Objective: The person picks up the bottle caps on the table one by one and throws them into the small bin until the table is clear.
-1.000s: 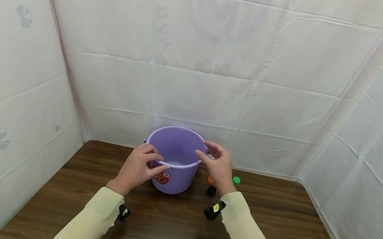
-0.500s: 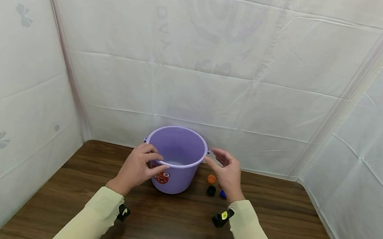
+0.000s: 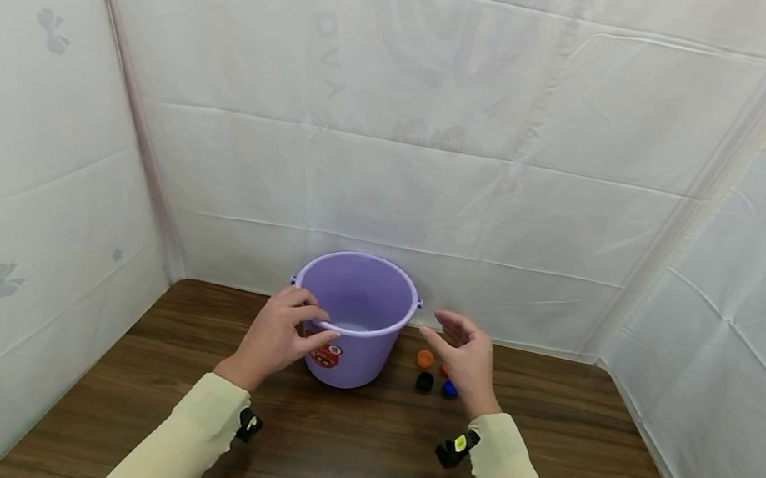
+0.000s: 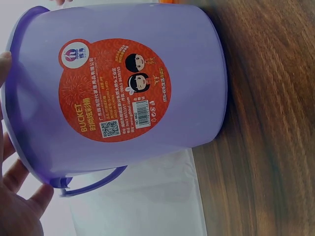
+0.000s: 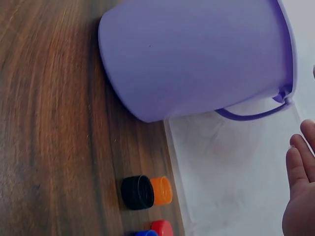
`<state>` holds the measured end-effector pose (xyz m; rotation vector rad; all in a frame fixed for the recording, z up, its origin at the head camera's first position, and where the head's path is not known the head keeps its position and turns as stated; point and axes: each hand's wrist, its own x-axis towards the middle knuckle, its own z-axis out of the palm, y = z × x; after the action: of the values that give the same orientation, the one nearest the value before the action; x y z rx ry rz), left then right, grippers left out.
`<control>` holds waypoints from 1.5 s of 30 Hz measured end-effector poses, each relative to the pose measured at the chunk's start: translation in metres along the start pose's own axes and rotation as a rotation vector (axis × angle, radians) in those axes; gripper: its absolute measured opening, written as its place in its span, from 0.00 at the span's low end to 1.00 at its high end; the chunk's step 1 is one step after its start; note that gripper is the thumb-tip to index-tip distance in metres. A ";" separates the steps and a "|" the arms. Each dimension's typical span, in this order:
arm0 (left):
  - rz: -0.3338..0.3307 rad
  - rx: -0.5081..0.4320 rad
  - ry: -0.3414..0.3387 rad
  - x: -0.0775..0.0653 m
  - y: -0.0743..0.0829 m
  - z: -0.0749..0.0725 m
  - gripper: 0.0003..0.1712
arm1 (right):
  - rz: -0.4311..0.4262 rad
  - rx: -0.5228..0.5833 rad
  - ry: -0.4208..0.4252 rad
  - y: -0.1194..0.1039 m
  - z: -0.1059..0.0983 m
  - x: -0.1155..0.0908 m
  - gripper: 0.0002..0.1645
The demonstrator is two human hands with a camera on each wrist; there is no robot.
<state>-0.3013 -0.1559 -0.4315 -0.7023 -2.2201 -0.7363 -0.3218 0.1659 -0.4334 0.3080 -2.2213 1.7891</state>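
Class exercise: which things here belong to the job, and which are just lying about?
Probably the job:
purple bucket, rim in the left hand
black cap, orange cap, blue cap, red cap, near the right hand

Just surroundings:
wooden table
white sheeting

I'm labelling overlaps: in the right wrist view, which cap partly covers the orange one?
The black cap: it alone overlaps the orange cap, while the blue cap and red cap sit clear of it at the picture's bottom edge.

Round purple plastic bucket [image 3: 359, 358] stands on brown wooden bench [image 3: 330, 467] before white cloth wall [image 3: 391, 190]; right of it lie black, orange, red, blue round plastic caps [image 3: 425, 382].
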 end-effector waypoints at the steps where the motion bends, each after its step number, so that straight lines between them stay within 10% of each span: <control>1: 0.000 0.000 0.000 0.000 0.000 0.000 0.15 | -0.004 -0.006 0.002 0.002 -0.001 0.000 0.26; 45: -0.006 -0.003 -0.006 0.001 -0.001 0.001 0.15 | 0.113 -0.179 0.079 0.082 -0.065 -0.030 0.34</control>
<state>-0.3026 -0.1553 -0.4318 -0.7000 -2.2280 -0.7412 -0.3155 0.2463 -0.5059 0.0759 -2.3632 1.6104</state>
